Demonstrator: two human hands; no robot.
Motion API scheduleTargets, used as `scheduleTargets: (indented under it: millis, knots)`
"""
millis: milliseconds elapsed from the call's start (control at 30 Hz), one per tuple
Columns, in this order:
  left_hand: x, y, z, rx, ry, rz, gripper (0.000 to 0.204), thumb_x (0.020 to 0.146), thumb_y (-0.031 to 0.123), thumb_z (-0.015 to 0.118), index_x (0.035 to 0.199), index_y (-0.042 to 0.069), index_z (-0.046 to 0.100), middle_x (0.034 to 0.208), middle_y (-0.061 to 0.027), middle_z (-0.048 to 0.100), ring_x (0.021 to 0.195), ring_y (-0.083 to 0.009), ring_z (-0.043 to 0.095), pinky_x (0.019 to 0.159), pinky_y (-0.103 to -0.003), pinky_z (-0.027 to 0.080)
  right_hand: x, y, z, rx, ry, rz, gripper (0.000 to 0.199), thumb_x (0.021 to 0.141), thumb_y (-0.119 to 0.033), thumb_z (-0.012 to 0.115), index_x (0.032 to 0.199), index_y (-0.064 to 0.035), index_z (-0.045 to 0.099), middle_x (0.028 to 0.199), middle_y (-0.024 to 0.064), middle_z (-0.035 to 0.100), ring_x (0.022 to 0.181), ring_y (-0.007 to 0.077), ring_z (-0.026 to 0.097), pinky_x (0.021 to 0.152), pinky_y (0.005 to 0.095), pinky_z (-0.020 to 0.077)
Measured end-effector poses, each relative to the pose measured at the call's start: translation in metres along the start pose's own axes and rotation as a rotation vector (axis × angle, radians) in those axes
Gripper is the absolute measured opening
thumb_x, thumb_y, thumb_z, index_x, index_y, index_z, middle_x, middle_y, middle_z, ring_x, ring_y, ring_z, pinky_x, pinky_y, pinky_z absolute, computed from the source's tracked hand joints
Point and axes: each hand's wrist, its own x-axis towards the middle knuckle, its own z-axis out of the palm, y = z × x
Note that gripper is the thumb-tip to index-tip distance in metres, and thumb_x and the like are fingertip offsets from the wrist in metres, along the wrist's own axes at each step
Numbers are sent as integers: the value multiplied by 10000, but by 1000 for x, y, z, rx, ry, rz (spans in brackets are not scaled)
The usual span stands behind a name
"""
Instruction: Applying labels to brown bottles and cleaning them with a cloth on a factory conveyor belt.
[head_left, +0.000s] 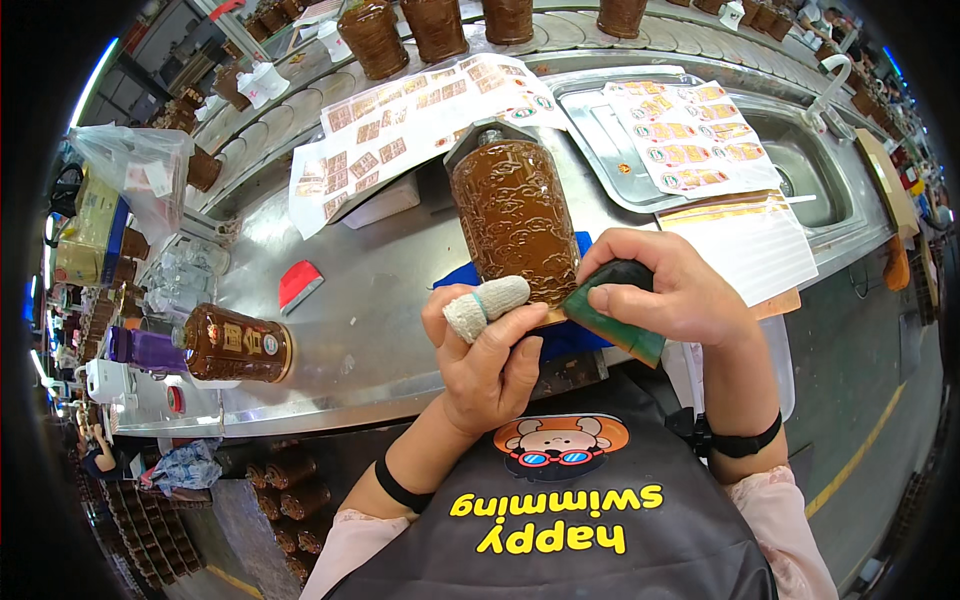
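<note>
A large brown bottle (512, 215) with embossed patterns lies on the metal bench, its neck in a dark angular holder (490, 133) and its base toward me. My left hand (488, 350) is closed at the gold-edged base, fingertips pressed to it; one finger wears a pale fabric sleeve (485, 308) with a green band. In my right hand (680, 290) is a flexible dark green scraper (618, 322), pinched between thumb and fingers. One tip of it touches or nearly touches the base's right side. Blue material (580, 342) shows under the bottle. The face beneath my left fingers is hidden.
Label sheets (400, 120) lie behind the bottle, others (690, 135) on a metal tray (590, 120) beside a sink (810, 170). Another brown bottle (235, 343) lies at left, near a red piece (298, 285). More bottles (372, 40) stand on a curved conveyor (560, 35).
</note>
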Motion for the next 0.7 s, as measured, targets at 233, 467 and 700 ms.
scheduleTargets:
  millis: [233,467,700]
  knots:
    - [-3,-1,1,45,-29,88,278,805,172,682,1067,82,715,1119,-92,619,1000,-281,467,876,-451,378,-10,1,10,99,55,28,203,815,-145,644,966,-10,630,841,25,614,763,81,555,673,253,457]
    - [-2,0,1,78,-32,125,282,799,163,686,1070,91,716,1113,-83,632,1004,-269,479,890,-455,373,-19,8,15,177,149,92,197,834,-153,640,964,-5,630,805,47,651,738,95,590,672,264,493]
    - [-1,-2,-1,49,15,168,311,791,118,692,1102,119,697,1034,-49,673,932,-237,515,895,-445,368,-21,12,17,178,164,102,200,836,-151,647,974,-7,632,804,45,650,736,90,586,666,261,492]
